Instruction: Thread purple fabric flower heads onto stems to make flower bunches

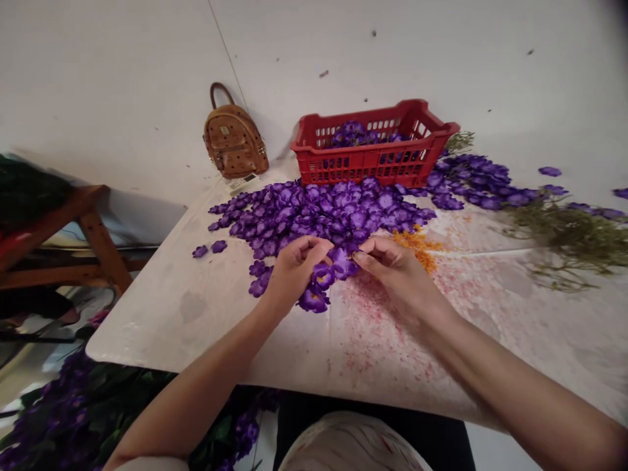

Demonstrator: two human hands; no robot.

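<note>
My left hand [300,263] is closed, thumb against the fingers, at the front of a large heap of purple artificial flowers [294,212]. A small bunch of purple flowers with yellow centres [324,276] hangs just under its fingertips, and the grip looks to be on them. Opposite, my right hand [385,260] pinches thumb to forefinger at the edge of a purple bloom; what lies between those fingertips is too small to make out. Beside the right hand is a little pile of orange-yellow bits [419,247].
A red plastic crate [360,163] with purple flowers stands at the back of the white table [161,307]. Left of it leans a brown mini backpack [235,140]. Green artificial stems [569,239] lie at the right. Below the table's left edge are purple flowers with leaves [63,405].
</note>
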